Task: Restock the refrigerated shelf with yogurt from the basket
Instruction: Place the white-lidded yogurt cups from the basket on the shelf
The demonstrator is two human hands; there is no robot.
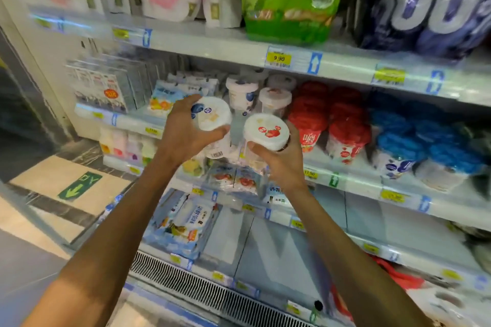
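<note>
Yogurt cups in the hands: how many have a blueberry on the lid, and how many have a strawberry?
Blueberry-lid cup: 1, held by the left hand
Strawberry-lid cup: 1, held by the right hand
Total: 2

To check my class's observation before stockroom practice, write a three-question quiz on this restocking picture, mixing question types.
1. True or false: the left grip holds nothing.
2. Which fruit is printed on the lid of the cup in the right grip? A strawberry, B banana, C lemon.
3. Fill in: the readable yellow price tag says ___.
Key: 1 false, it holds a blue-printed cup; 2 A; 3 9.90.
</note>
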